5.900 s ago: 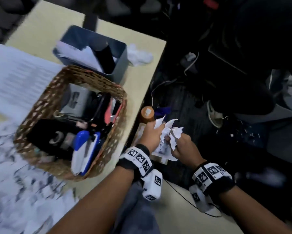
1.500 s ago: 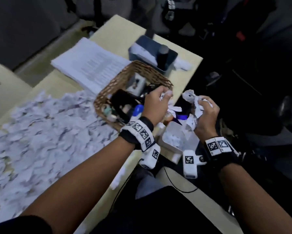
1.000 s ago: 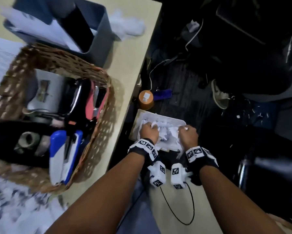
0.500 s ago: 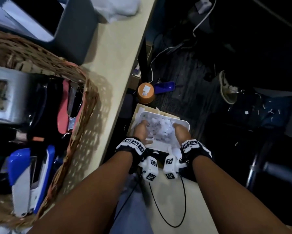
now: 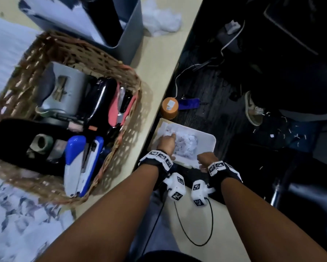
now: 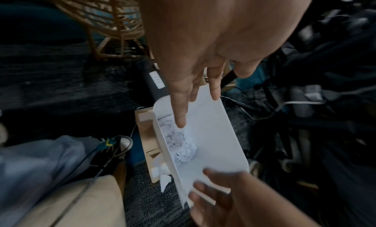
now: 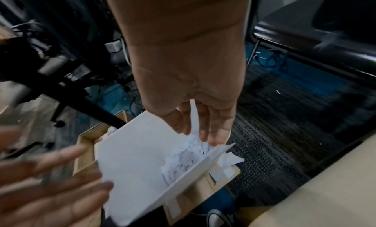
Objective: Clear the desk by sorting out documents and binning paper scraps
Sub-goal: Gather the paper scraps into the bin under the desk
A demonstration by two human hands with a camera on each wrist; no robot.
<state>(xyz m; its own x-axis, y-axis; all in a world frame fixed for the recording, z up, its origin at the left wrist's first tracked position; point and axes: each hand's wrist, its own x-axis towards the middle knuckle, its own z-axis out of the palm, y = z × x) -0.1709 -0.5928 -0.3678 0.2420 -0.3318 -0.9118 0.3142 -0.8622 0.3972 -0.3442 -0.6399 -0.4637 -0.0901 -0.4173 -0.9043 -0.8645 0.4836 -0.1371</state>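
Observation:
A white bin (image 5: 209,138) stands on the floor beside the desk, with torn paper scraps (image 5: 186,145) piled in it. My left hand (image 5: 167,141) hovers over its left side, empty, fingers straight and pointing down at the scraps (image 6: 183,143). My right hand (image 5: 204,160) is at the bin's near rim, fingers loosely extended and holding nothing. In the left wrist view my left hand (image 6: 195,101) reaches into the bin (image 6: 213,134). The right wrist view has my right hand (image 7: 201,130) just above the scraps (image 7: 189,156). A few scraps lie outside the bin (image 7: 138,150).
On the desk stand a wicker basket (image 5: 121,78) of staplers and a grey organiser box (image 5: 129,40). A heap of scraps (image 5: 17,214) and a document stack (image 5: 4,53) lie to the left. A cardboard box (image 6: 146,134), an orange cup (image 5: 169,110) and cables are on the floor.
Both hands carried crumpled scraps to the bin and pressed them down inside. Now both hands have lifted out empty, the right drawn back to the near rim.

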